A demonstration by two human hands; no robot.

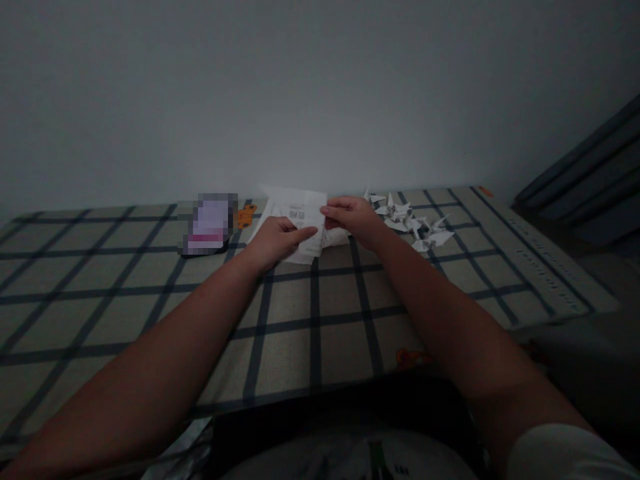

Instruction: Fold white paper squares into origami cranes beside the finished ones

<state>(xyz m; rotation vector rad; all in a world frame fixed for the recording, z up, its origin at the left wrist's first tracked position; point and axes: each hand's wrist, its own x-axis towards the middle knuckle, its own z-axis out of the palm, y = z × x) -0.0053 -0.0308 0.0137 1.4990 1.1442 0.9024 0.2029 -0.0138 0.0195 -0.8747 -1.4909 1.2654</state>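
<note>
Printed sheet (pixel 303 230): lies between both hands, near the far side of the cloth; carries a dark, code-like square and small print too faint to read; hard to tell whether lifted clear of what lies beneath.
Left hand (pixel 280 241): grasps the sheet near its lower left, thumb laid across the front and pointing right, remaining fingers curled and partly hidden by paper.
Right hand (pixel 353 219): pinches the sheet's right edge between thumb and forefinger, the others folded in behind.
Other papers (pixel 263 221): fan out behind the sheet and past its left side, close to the left hand.
Paper cranes (pixel 400 212): sit clustered just right of the right hand, white, sharp-winged, some touching; too tangled to count.
Pixelated item (pixel 209 219): rests left of the left hand, apart from the papers; shows pale lilac above a magenta band.
Checked cloth (pixel 290 310): spreads under everything, pale with dark blue lines.
Orange figure (pixel 246 216): shows on the cloth between pixelated item and papers.
Lettering (pixel 547 267): runs along the cloth's right end, upside down.
Grey wall (pixel 300 93): rises plain behind the cloth.
Dark folds (pixel 590 173): slope down at far right.
Pale sleeve (pixel 560 453): wraps the right upper arm.
</note>
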